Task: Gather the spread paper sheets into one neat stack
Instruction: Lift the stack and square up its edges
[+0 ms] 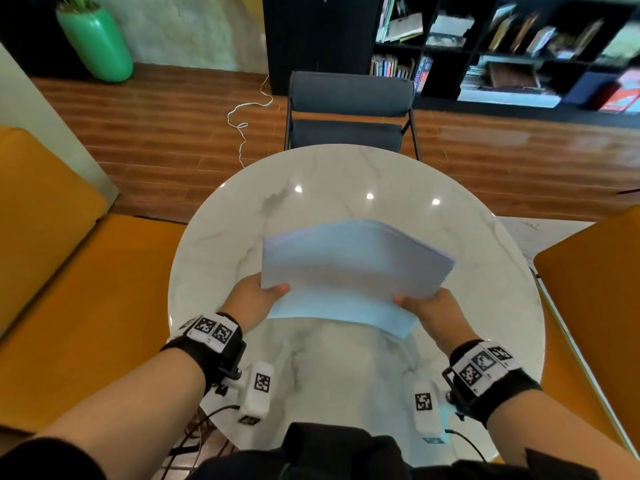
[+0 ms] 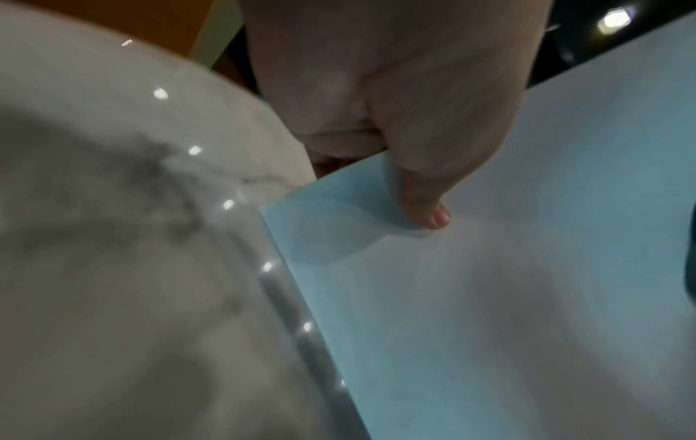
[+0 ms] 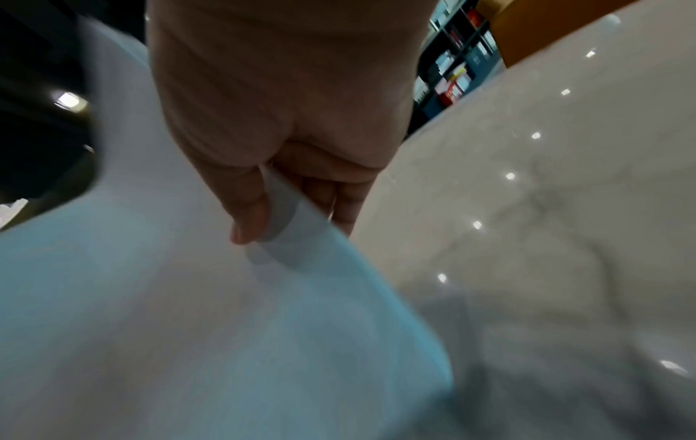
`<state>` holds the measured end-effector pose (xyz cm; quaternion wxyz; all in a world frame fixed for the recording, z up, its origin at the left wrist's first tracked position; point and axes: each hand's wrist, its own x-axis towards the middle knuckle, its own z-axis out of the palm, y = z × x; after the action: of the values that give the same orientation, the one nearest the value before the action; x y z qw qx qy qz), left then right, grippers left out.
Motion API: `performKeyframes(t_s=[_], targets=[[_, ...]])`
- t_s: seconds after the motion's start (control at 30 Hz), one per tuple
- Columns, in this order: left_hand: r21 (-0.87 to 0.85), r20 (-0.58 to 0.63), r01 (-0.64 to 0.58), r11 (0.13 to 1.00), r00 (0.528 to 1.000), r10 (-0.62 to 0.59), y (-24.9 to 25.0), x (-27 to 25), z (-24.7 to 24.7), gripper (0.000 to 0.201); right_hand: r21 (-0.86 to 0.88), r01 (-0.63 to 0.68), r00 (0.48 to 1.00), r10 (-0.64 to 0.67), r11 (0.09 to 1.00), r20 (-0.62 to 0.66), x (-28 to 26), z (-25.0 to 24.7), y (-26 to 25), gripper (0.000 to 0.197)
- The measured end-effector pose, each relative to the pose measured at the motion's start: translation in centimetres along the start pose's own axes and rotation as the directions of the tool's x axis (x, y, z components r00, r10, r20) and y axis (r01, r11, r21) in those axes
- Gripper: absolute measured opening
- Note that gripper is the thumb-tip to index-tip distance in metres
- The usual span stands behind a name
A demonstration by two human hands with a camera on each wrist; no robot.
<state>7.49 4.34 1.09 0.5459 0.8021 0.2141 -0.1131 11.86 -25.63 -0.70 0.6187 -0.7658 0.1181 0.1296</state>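
A stack of pale blue paper sheets (image 1: 349, 271) is held up over the round white marble table (image 1: 346, 181), bowed across its middle. My left hand (image 1: 258, 299) pinches its near left corner, thumb on top, fingers hidden underneath. In the left wrist view the thumb (image 2: 425, 190) presses the paper sheets (image 2: 489, 297). My right hand (image 1: 429, 308) pinches the near right edge the same way. In the right wrist view the thumb (image 3: 248, 214) lies on the paper sheets (image 3: 188, 327) and the fingers (image 3: 339, 205) show below the edge. One lower sheet (image 1: 346, 315) sticks out toward me.
A dark grey chair (image 1: 349, 112) stands at the table's far side. Orange seats flank it, left (image 1: 69, 289) and right (image 1: 595, 271). Black bookshelves (image 1: 502, 50) line the back wall, a green vase (image 1: 97, 43) stands far left, and a white cable (image 1: 246, 112) lies on the wooden floor.
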Motion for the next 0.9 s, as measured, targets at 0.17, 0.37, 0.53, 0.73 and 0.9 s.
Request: performKeyframes(t_s=[0.17, 0.37, 0.53, 0.73, 0.9], targets=[[0.274, 0.01, -0.149, 0.95, 0.988, 0.152, 3.9, 0.8, -3.9, 0.022, 0.062, 0.165, 0.986, -0.164, 0.984, -0.018, 0.9, -2.5, -4.1, 0.026], [0.74, 0.207, -0.328, 0.587, 0.942, 0.266, 9.9, 0.2, -5.6, 0.024, -0.23, 0.324, 0.933, -0.271, 0.918, 0.236, 0.3, -2.5, -10.4, 0.04], [0.793, 0.384, -0.467, 0.392, 0.882, 0.273, 13.3, -1.1, -4.9, 0.022, -0.333, 0.37, 0.879, -0.211, 0.867, 0.427, -2.4, 0.6, -13.1, 0.033], [0.7, 0.285, -0.419, 0.579, 0.906, 0.311, 13.7, -0.4, -6.3, 0.027, -0.164, 0.265, 0.939, -0.216, 0.95, 0.266, -2.6, 0.0, -11.9, 0.02], [-0.069, 0.147, -0.31, 0.948, 0.937, 0.317, 9.2, 1.8, -6.3, 0.061, 0.259, 0.148, 0.953, -0.207, 0.955, 0.219, -1.7, -2.3, -10.1, 0.073]])
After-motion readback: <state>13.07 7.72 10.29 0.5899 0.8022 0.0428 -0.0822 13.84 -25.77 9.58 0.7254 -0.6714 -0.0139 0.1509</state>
